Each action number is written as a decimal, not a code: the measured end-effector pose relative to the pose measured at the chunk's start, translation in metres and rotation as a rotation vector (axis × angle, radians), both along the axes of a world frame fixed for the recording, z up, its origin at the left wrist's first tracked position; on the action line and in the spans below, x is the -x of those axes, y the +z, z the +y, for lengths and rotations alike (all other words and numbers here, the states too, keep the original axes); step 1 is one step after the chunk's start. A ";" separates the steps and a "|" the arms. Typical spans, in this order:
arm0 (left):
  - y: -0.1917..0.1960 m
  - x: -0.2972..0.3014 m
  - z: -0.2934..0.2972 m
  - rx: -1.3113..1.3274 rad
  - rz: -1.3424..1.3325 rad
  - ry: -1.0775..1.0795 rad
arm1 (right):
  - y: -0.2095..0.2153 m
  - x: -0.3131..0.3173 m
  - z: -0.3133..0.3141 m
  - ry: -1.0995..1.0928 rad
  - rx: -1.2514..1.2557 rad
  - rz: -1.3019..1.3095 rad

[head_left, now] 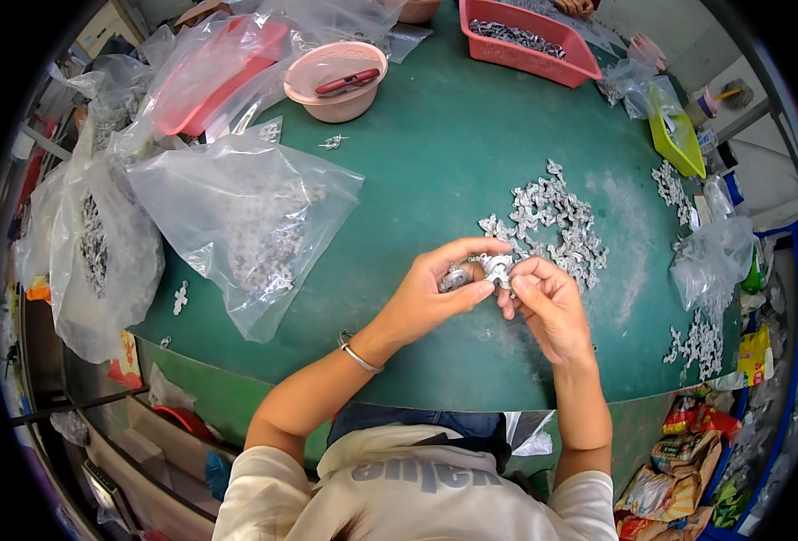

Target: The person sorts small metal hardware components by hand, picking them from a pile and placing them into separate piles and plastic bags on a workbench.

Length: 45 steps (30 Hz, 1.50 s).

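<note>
My left hand (428, 293) is curled round several small silver-grey metal parts (496, 268), with some more of them showing in its palm. Fingers and thumb of my right hand (552, 311) pinch the same cluster from the right side. Both hands meet above the green tabletop (417, 194). Just beyond them lies a loose pile of similar grey parts (556, 216), knobbly and irregular in outline. The exact shape of the held pieces is partly hidden by my fingers.
A clear plastic bag (264, 216) of grey parts lies to the left, beside a fuller bag (97, 243). Farther back stand a pink bowl (336, 106) with a red tool across it and a pink tray (579, 68) of metal pieces. A yellow-green bin (683, 144) sits right.
</note>
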<state>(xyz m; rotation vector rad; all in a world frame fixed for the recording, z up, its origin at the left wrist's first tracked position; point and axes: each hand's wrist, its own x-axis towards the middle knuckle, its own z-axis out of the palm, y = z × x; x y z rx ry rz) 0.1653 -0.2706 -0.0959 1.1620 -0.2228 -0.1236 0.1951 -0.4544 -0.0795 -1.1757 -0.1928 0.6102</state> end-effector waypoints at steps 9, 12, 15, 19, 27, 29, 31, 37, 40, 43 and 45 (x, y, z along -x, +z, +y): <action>0.011 0.007 0.004 -0.179 -0.136 -0.018 | 0.006 0.013 -0.003 -0.082 -0.039 -0.037; 0.011 0.008 0.003 -0.180 -0.144 -0.009 | 0.010 0.019 -0.002 -0.102 0.012 -0.135; 0.009 0.008 0.002 -0.164 -0.154 -0.022 | 0.017 0.026 -0.002 -0.104 0.049 -0.188; 0.006 0.007 -0.003 -0.169 -0.136 -0.049 | 0.011 0.028 -0.010 -0.117 0.125 -0.240; 0.003 0.011 -0.008 -0.174 -0.139 -0.059 | 0.001 0.042 -0.016 -0.259 0.433 -0.611; 0.002 0.012 -0.008 -0.170 -0.168 -0.048 | 0.002 0.045 -0.015 -0.292 0.506 -0.736; -0.002 0.012 -0.009 -0.153 -0.190 -0.038 | 0.001 0.050 -0.012 -0.315 0.481 -0.747; 0.006 0.016 -0.009 -0.177 -0.202 -0.077 | 0.001 0.061 -0.009 -0.350 0.135 -0.274; 0.005 0.016 -0.010 -0.209 -0.256 -0.072 | 0.002 0.066 -0.009 -0.367 0.115 -0.269; 0.007 0.017 -0.011 -0.187 -0.239 -0.089 | 0.005 0.072 -0.004 -0.478 0.248 -0.500; 0.008 0.018 -0.010 -0.166 -0.235 -0.119 | 0.007 0.077 -0.005 -0.467 0.289 -0.550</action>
